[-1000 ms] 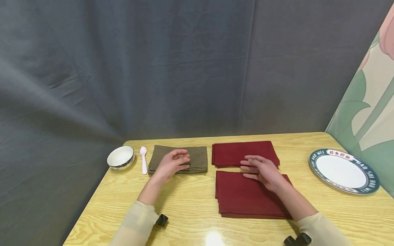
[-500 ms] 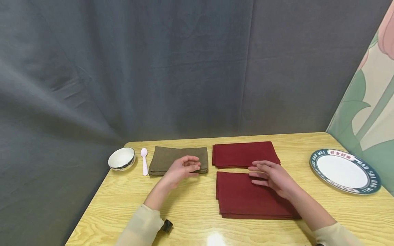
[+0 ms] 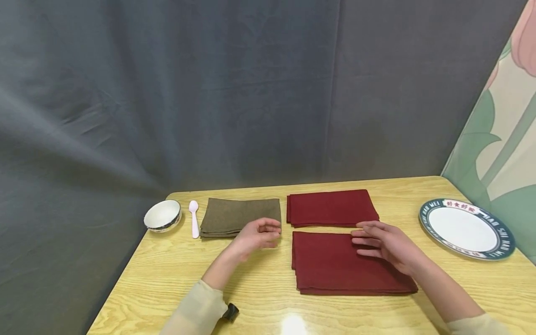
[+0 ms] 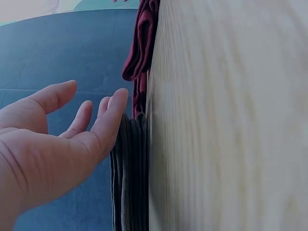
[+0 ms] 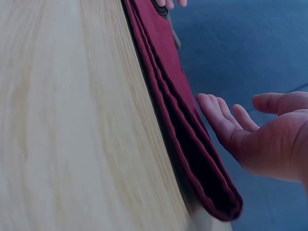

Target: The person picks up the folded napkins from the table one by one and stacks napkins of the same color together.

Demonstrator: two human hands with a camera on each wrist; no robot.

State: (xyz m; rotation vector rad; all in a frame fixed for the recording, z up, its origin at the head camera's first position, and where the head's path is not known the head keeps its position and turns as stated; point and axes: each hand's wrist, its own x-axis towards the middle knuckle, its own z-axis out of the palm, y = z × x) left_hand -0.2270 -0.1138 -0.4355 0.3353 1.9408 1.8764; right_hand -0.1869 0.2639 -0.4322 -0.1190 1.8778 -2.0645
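My left hand [image 3: 256, 238] hovers by the front right corner of a folded brown cloth [image 3: 238, 214], its fingers loosely bent around nothing. In the left wrist view that hand [image 4: 62, 144] is beside the stacked layers of the dark cloth [image 4: 129, 178]. Over the right part of the nearer folded red cloth [image 3: 331, 265] is my right hand [image 3: 391, 244], fingers spread and relaxed, holding nothing. The right wrist view has this hand [image 5: 264, 134] just above the cloth's folded edge [image 5: 192, 144]. A second folded red cloth [image 3: 331, 208] lies behind the first.
A white bowl [image 3: 162, 215] and a pink spoon [image 3: 194, 218] are at the table's left. On the right lies an oval plate [image 3: 465, 230] with a dark green patterned rim. A grey curtain [image 3: 251, 93] hangs behind the wooden table [image 3: 259, 298].
Both hands have drifted to the right and slightly toward the front edge, the left away from the middle of the brown cloth. The cloths, bowl, spoon and plate stay in place.
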